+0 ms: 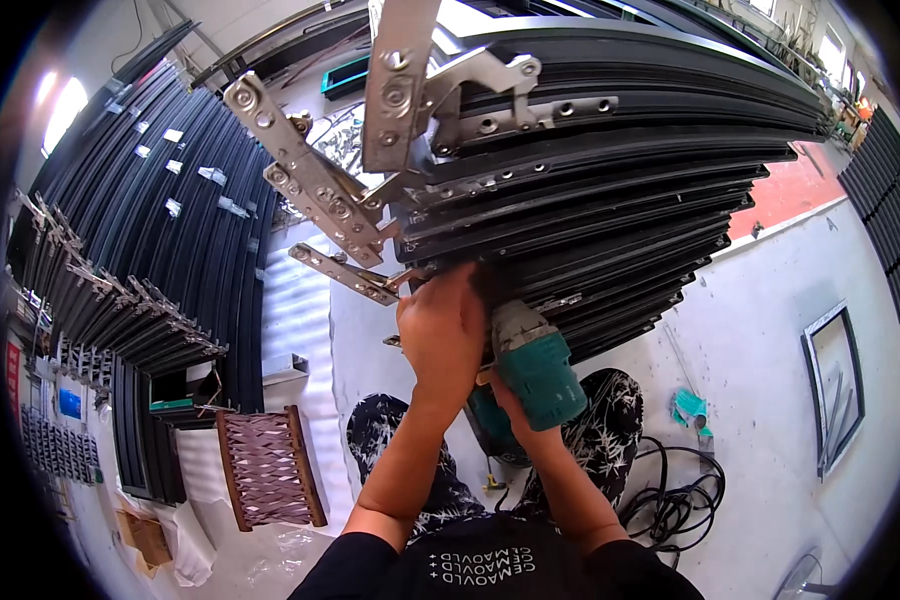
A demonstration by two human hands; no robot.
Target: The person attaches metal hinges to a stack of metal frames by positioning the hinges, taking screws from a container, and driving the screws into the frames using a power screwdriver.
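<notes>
A teal cordless drill (542, 372) is in my right hand (518, 405), which wraps its handle below the body. Its dark nose end points up toward the stacked black metal frame bars (610, 235) and is blurred. My left hand (438, 325) is closed beside the drill's nose, at the bar ends. Its fingertips are hidden, so what they pinch does not show. Just left of that hand, a silver metal hinge arm (345, 275) sticks out from a bar. More hinge arms (320, 185) are fixed to the bar ends above it.
Another large stack of black bars (160, 200) with hinges stands at the left. A woven brown stool (270, 468) is on the floor below it. Coiled black cable (675, 500) lies at the right, near a small frame (832, 390) and a teal scrap (690, 408).
</notes>
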